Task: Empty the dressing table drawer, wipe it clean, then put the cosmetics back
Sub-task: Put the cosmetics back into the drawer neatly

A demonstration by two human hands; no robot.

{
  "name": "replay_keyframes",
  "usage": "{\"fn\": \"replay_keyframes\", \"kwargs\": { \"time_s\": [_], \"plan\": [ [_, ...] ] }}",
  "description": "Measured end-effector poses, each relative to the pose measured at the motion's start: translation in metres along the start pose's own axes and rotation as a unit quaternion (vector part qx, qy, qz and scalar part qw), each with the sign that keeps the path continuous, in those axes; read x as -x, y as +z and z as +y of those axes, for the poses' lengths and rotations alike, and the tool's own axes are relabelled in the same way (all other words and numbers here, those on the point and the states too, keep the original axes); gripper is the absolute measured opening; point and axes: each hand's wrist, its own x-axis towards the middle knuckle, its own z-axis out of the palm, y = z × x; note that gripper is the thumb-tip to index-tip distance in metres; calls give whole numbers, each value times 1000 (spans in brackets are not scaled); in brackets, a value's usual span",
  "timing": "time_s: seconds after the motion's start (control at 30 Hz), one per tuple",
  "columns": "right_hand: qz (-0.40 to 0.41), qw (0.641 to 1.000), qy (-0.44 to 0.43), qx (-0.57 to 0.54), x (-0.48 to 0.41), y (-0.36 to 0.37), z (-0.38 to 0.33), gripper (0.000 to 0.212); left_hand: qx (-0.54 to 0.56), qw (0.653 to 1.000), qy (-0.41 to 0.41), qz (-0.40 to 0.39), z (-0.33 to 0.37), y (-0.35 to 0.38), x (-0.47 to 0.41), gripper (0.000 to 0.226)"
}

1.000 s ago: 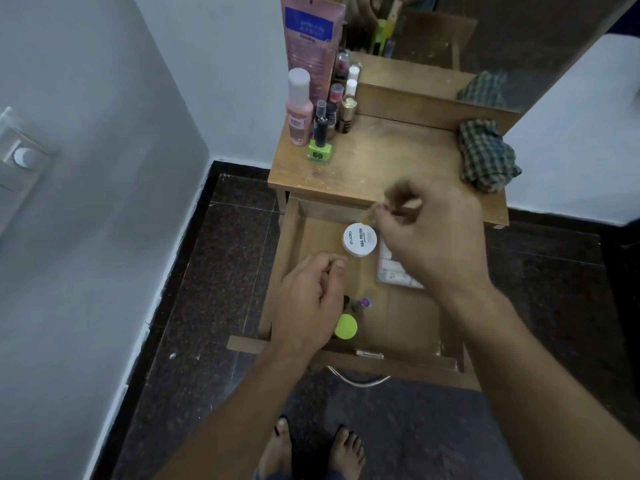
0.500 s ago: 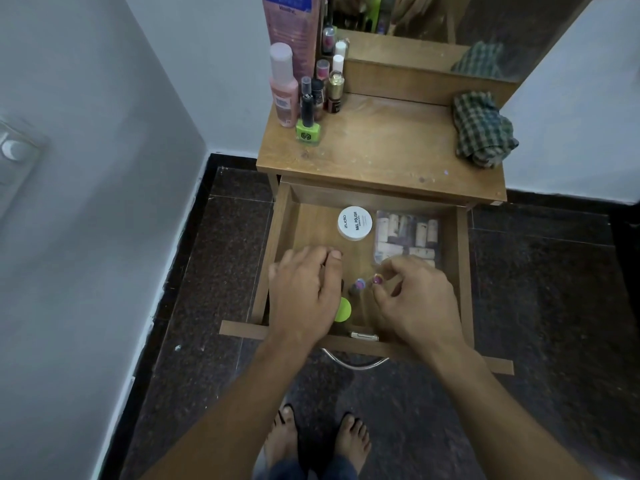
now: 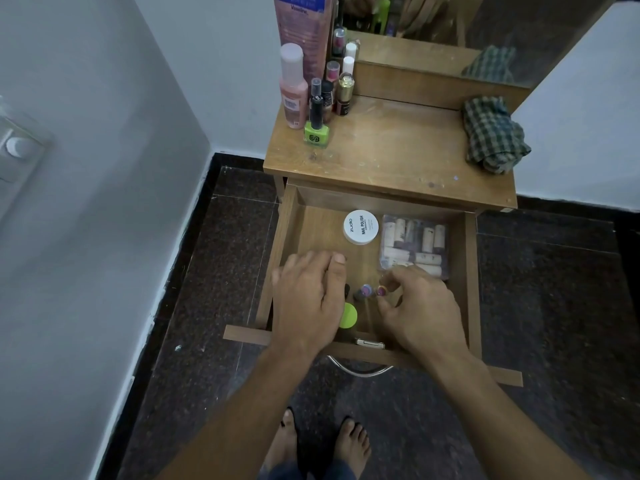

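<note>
Wood filled the head view: the drawer [image 3: 281, 244] stood pulled well out from under the bench [image 3: 398, 157], and both hands were down inside it. The left grip [image 3: 311, 299] lay palm down over the drawer's near left part, fingers relaxed and loosely spread, holding nothing. It half covered a green lid [image 3: 349, 315] and a dark item at the thumb's edge, too hidden to name.

The right grip [image 3: 419, 313] was narrow, with curled thumb and forefinger pinching a small pink-capped bottle [image 3: 381, 291] low in the middle of the drawer. Just beside that stood a purple-capped bottle [image 3: 363, 292], between the two hands.

Further back in the drawer sat a white jar [image 3: 361, 226] marked nail polish. To its right lay a clear pouch [image 3: 414, 244] of small pale tubes, against the right wall.

Up on the bench, a cluster of cosmetics crowded the back left corner. A green nail polish bottle [image 3: 316, 133] with a black cap stood in front, and a pink bottle [image 3: 293, 88] behind it. A checked cloth [image 3: 493, 135] lay bunched at the right edge, well apart from them. A mirror [image 3: 450, 22] rose behind, and two sandalled feet showed on the dark floor [image 3: 207, 271] below.
</note>
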Motion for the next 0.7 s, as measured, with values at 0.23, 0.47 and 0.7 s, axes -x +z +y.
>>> {"fn": "replay_keyframes", "kwargs": {
  "time_s": [0.23,0.47,0.7],
  "plan": [
    [-24,999,-13,30,4,-15,-8,16,17,1000,-6,8,1,-2,2,48],
    [87,992,-58,-64,-56,-75,-63,28,17,999,-25,20,1,-3,1,51],
    [195,972,-110,-67,-149,-90,-154,19,18,998,-40,42,0,-2,1,49]
  ]
}}
